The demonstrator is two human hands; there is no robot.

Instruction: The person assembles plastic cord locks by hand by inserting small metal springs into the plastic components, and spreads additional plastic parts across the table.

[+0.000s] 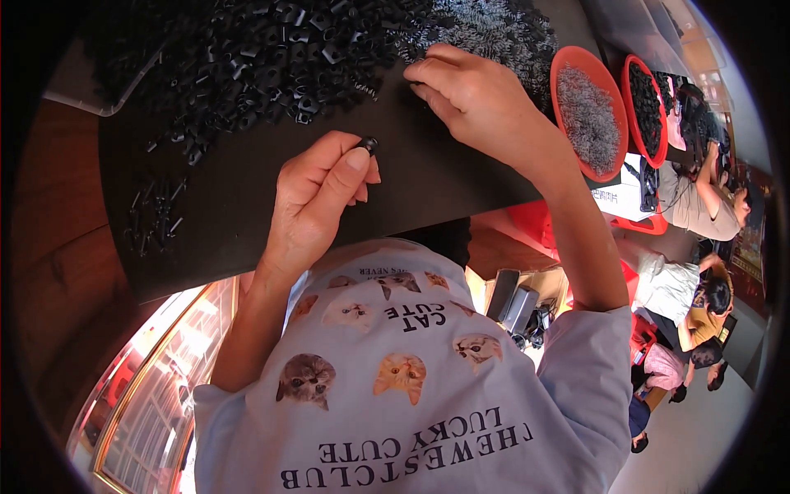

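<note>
My left hand (pixel 317 185) is closed, pinching a small black plastic part (pixel 369 146) between thumb and forefinger above the dark tabletop (pixel 411 185). Farther out and to the right, my right hand (pixel 477 95) has its fingers drawn together at the near edge of a heap of small metal springs (pixel 502 37). Whatever those fingertips grip, if anything, cannot be made out. A broad heap of black plastic parts (pixel 271 62) covers the far left of the table, and a loose spring (pixel 366 89) lies by its near edge.
Slim black pieces (pixel 152 216) lie at the table's left. On the right stand a red bowl of springs (pixel 591 119) and another red bowl of black parts (pixel 646 111). A clear plastic bin (pixel 78 82) sits at far left. Other people (pixel 683 288) sit farther right.
</note>
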